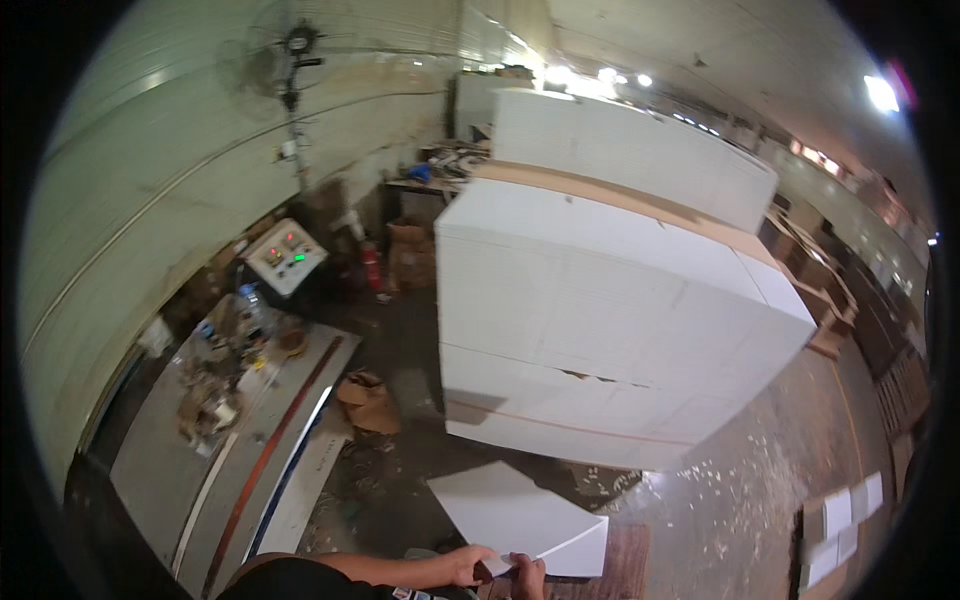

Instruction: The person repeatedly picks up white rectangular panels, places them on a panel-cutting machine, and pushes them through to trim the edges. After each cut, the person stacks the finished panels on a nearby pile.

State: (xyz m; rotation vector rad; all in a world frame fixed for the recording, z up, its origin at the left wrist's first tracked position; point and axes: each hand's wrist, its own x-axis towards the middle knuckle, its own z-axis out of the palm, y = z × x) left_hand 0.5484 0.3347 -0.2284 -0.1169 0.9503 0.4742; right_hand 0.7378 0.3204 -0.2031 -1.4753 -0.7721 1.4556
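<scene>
Low in the head view, both hands are at the near edge of a white flat board (505, 510). My left hand (468, 566) has its fingers closed round the board's near corner, the arm reaching in from the lower left. Just to its right, my right hand (527, 576) grips the same edge with the fingers curled. The board lies askew over another white panel (588, 552), whose right part shows past a bright edge. Beneath them is a reddish-brown wooden surface (628, 560). The undersides of the fingers are hidden.
A tall stack of white boards (600, 330) stands ahead. At left is a grey table (150, 500) with scraps and a bottle. Behind it are a control panel (287, 257) and a fire extinguisher (372, 266). A brown paper bag (368, 402) sits on the debris-strewn floor.
</scene>
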